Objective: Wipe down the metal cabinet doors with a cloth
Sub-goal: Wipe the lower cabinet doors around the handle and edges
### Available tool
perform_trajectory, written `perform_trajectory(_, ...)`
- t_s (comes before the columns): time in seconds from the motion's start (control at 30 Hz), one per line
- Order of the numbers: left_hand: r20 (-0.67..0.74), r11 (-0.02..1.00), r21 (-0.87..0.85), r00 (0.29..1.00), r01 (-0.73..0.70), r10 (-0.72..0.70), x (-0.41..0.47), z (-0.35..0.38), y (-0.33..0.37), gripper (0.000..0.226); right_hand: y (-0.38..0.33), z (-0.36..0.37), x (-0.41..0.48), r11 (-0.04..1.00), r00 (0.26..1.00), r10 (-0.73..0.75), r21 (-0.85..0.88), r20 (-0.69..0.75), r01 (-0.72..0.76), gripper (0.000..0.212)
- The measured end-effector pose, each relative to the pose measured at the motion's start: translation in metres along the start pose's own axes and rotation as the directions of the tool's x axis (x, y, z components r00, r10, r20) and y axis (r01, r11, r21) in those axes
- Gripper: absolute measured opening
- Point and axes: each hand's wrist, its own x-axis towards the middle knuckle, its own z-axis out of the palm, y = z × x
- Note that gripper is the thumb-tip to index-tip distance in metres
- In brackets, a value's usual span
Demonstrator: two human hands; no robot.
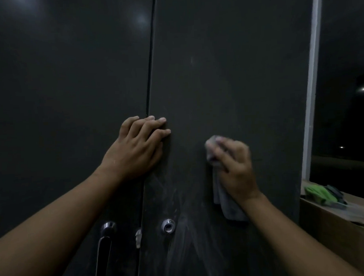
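Two dark metal cabinet doors fill the view: a left door (68, 90) and a right door (232, 74), split by a narrow vertical gap. My left hand (136, 147) lies flat across that gap, fingers straight and pressing on the right door's edge. My right hand (233, 163) grips a grey cloth (224, 200) against the right door; the cloth bunches at my fingertips and hangs down below my wrist. Pale smears streak the right door below my hands.
A chrome handle (105, 239) sits low on the left door, and a round chrome lock (168, 225) on the right door. To the right a white frame edge (313, 87) borders a dark opening, above a wooden ledge (332, 221) holding a green item (321, 195).
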Motion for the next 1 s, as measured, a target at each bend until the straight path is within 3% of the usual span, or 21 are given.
perform_trajectory(0.1, -0.052, 1.000, -0.004, 0.999, -0.017, 0.017, -0.001, 0.003, -0.001, 0.040, 0.001, 0.013, 0.041, 0.915, 0.908, 0.403, 0.032, -0.111, -0.402, 0.048)
perform_trajectory(0.17, -0.086, 1.000, 0.000, 0.996, -0.025, 0.025, -0.001, 0.004, -0.002, 0.036, -0.012, 0.030, 0.059, 0.894, 0.889, 0.445, 0.002, -0.111, -0.448, 0.051)
perform_trajectory(0.27, -0.131, 1.000, -0.019, 0.991, -0.025, 0.022, -0.001, 0.007, -0.002, 0.032, -0.038, 0.050, 0.062, 0.951, 0.951, 0.308, 0.016, -0.030, -0.307, 0.055)
perform_trajectory(0.37, -0.163, 0.998, -0.063, 0.987, 0.004, -0.014, -0.001, 0.007, -0.003, 0.033, -0.045, 0.057, 0.050, 0.991, 0.995, 0.090, 0.097, 0.032, -0.093, 0.040)
perform_trajectory(0.5, -0.174, 0.997, -0.064, 0.983, 0.045, -0.055, -0.002, 0.006, -0.001, 0.031, -0.047, 0.054, 0.027, 0.970, 0.965, -0.222, 0.131, 0.138, 0.205, 0.029)
perform_trajectory(0.67, -0.142, 0.998, -0.022, 0.988, 0.056, -0.059, -0.004, 0.006, -0.001, 0.031, -0.040, 0.046, 0.015, 0.961, 0.950, -0.268, 0.116, 0.158, 0.252, 0.031)
perform_trajectory(0.73, -0.127, 0.998, -0.015, 0.990, 0.060, -0.061, -0.004, 0.006, -0.001, 0.032, -0.036, 0.047, 0.020, 0.975, 0.977, -0.185, 0.144, 0.111, 0.168, 0.036)
perform_trajectory(0.8, -0.126, 0.998, -0.021, 0.990, 0.064, -0.066, -0.006, 0.007, -0.001, 0.033, -0.029, 0.049, 0.037, 0.990, 0.997, 0.074, 0.121, -0.038, -0.069, 0.041)
perform_trajectory(0.87, -0.138, 0.997, -0.039, 0.988, 0.061, -0.066, -0.006, 0.008, -0.002, 0.032, -0.021, 0.052, 0.067, 0.940, 0.920, 0.338, 0.107, -0.196, -0.323, 0.042)
perform_trajectory(0.93, -0.160, 0.997, -0.061, 0.985, 0.053, -0.062, -0.005, 0.010, -0.003, 0.030, -0.021, 0.057, 0.099, 0.903, 0.868, 0.429, 0.113, -0.251, -0.414, 0.043)
perform_trajectory(1.0, -0.180, 0.995, -0.087, 0.981, 0.055, -0.070, -0.005, 0.010, -0.003, 0.029, -0.027, 0.066, 0.121, 0.914, 0.885, 0.406, 0.103, -0.229, -0.393, 0.043)
